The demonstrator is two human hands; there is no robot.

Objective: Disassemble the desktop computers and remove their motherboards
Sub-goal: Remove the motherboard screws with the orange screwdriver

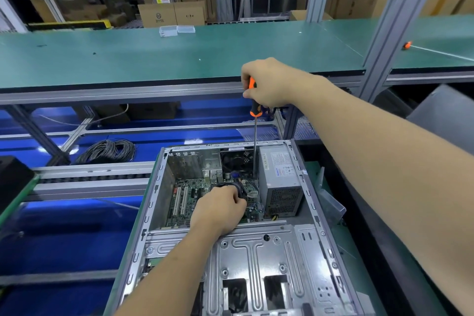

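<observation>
Our left hand [220, 206] grips the black cooler [239, 188] on the motherboard [191, 194] inside the open case [302, 251], our right hand [266, 82] clenching the screwdriver [254, 100]; the thin, fragile board, we judge, wants lifting by its edges.

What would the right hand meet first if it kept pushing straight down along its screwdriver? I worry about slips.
Probably the green motherboard: the right hand holds the orange-and-black screwdriver upright, its tip beside the grey power supply box. The exact contact point is unclear.
</observation>
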